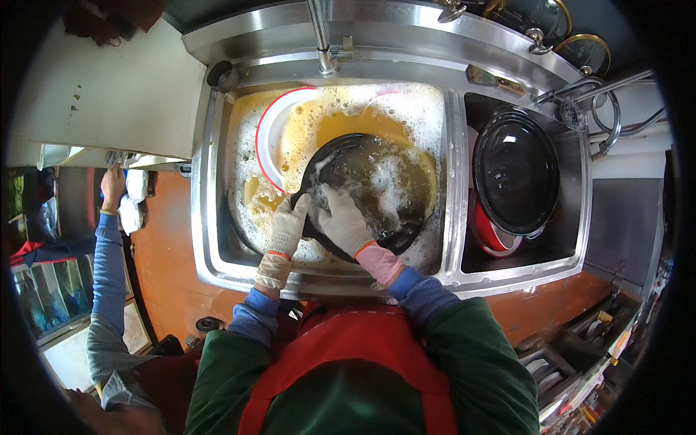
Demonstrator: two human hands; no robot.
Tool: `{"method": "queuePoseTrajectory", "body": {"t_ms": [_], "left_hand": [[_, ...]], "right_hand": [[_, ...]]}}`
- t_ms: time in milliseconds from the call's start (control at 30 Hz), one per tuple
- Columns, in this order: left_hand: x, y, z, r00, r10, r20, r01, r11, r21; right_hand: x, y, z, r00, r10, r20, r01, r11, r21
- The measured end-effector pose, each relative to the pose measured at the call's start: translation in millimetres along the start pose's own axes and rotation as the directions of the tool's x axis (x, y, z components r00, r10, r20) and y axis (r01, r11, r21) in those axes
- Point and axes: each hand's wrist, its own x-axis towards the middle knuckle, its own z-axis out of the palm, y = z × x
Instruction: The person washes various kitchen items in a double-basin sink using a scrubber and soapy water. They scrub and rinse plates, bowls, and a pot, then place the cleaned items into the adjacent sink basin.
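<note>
My left hand [287, 224], in a white knit glove, grips the handle side of a round black pan [375, 196]. The pan is tilted in the soapy water of the larger sink basin, with cloudy water and foam inside it. My right hand [343, 220], gloved as well, reaches over the pan's near left wall; its fingers are blurred, and whether they hold anything is hidden. Beyond the pan, a white bowl with a red rim [266, 136] lies partly under the foam.
In the right basin, a black oval pot [515, 171] rests over a red bowl [492, 231]. A faucet [326, 60] rises behind the suds. A scraper [492, 80] and a steel scrubber [572, 116] are at the back right. At left, another person's arm [109, 244] reaches toward a counter [109, 98].
</note>
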Motion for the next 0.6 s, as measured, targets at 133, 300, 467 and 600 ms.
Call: {"method": "queuePoseTrajectory", "body": {"t_ms": [133,300,467,600], "left_hand": [[9.1,12.3,3.0,0.992,0.125,-0.012,-0.116,0.949,0.292],[10.8,-8.9,2.0,0.968,0.244,0.06,-0.251,0.924,0.288],[5.0,-5.4,5.0,0.978,0.207,0.014,-0.202,0.931,0.303],[3.8,-7.7,10.3,0.984,0.177,-0.032,-0.166,0.961,0.22]], "right_hand": [[3.2,9.0,2.5,0.992,0.02,0.126,0.0,0.987,-0.161],[49.1,26.7,8.9,0.984,-0.06,-0.167,-0.001,0.938,-0.345],[68.3,67.1,-31.0,0.999,0.002,-0.041,-0.023,0.865,-0.502],[37.0,87.7,-62.0,0.995,0.091,0.047,-0.052,0.841,-0.539]]}}
